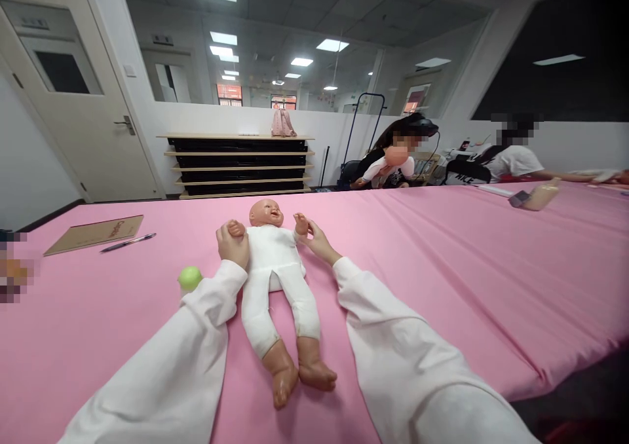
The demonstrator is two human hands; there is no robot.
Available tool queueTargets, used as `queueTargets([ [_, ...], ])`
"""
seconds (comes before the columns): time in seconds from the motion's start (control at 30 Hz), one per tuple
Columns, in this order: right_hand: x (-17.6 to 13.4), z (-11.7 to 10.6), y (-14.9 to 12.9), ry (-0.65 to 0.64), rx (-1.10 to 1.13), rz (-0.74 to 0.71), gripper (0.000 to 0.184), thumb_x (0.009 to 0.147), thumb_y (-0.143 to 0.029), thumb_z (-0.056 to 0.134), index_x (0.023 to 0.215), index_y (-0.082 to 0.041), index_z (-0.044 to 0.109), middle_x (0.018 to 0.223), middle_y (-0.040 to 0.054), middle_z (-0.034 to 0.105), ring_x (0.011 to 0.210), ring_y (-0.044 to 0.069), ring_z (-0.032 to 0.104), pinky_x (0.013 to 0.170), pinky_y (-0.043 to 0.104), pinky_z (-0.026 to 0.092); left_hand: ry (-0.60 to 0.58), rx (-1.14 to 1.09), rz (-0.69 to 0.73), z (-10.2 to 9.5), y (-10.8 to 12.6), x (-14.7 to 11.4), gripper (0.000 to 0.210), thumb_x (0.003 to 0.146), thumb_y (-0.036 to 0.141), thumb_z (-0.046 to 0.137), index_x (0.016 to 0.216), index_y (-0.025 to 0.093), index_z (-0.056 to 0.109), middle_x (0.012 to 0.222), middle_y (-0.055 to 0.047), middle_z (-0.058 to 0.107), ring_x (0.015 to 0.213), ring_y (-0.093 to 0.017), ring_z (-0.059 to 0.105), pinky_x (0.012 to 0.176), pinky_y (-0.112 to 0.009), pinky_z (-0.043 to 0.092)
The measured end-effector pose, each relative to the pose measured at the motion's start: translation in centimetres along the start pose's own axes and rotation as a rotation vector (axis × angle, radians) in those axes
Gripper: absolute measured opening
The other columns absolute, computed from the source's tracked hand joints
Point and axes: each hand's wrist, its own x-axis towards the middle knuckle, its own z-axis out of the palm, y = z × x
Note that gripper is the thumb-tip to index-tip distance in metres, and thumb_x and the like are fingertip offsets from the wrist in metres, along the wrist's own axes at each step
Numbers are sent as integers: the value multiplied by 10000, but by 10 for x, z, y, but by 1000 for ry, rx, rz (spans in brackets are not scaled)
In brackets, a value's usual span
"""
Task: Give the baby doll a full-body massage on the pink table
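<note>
A baby doll (275, 251) with a white cloth body lies on its back on the pink-covered table (422, 267). Its head points away from me and its bare feet point towards me. My left hand (232, 244) is closed around the doll's arm on the left, just below the doll's small hand. On the other side, my right hand (320, 242) grips the doll's other arm near the wrist, thumb and fingers on it. Both doll hands stick up above my grip. Beside my left forearm stands a small container with a green rounded top (189, 277), partly hidden by my sleeve.
A brown notebook (95, 234) and a pen (128, 242) lie at the left. A beige bottle (540, 195) lies at the far right, next to a dark object. Beyond the table, one person (378, 162) holds another doll; a second person (515, 159) sits further right. Shelves (240, 162) line the wall.
</note>
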Motion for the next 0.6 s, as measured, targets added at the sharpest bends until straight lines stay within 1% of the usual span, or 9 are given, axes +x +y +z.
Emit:
queueTargets([
  [0.03,-9,-6,-6,-42,-17,-8,475,612,-162,680,1072,-199,570,1157,39,570,1064,162,514,1003,366,319,-25,-9,20,-8,-1,-5,447,667,160,589,1095,165,459,1085,-97,518,1049,-204,488,924,-312,396],
  [0.1,-24,-13,-15,-78,-54,-5,432,594,-125,681,1013,-192,605,1102,35,600,1057,166,521,1019,391,297,-81,-20,63,-24,-5,-16,344,657,162,600,984,188,499,1018,-68,541,996,-193,509,917,-317,406],
  [0.17,-37,-17,-19,-107,-80,5,411,583,-91,671,979,-193,625,1078,33,616,1058,171,527,1030,411,282,-141,-19,114,-37,-10,-27,267,658,165,594,910,197,513,974,-55,552,972,-191,519,903,-324,419],
  [0.23,-48,-19,-17,-150,-111,19,387,584,-78,660,951,-199,642,1084,32,621,1074,179,527,1041,426,270,-222,-17,183,-46,-18,-38,208,660,142,566,854,201,522,956,-52,562,974,-192,524,904,-327,424],
  [0.37,-59,-22,-10,-200,-157,31,351,611,-85,625,936,-214,657,1124,19,611,1121,181,511,1054,436,262,-386,13,294,-53,-38,-53,246,667,84,479,873,199,551,1067,-76,557,1049,-191,517,926,-326,429],
  [0.5,-66,-27,-8,-220,-166,69,304,604,-83,618,866,-229,672,1064,3,641,1098,179,533,1050,438,281,-496,102,289,-54,-56,-61,324,687,76,437,947,217,570,1125,-72,559,1086,-200,515,911,-347,458],
  [0.6,-72,-28,-11,-208,-167,82,288,599,-81,622,837,-235,676,1051,4,646,1078,175,549,1045,417,303,-553,148,328,-55,-63,-66,366,686,63,430,985,222,569,1126,-72,567,1085,-210,522,883,-358,481],
])
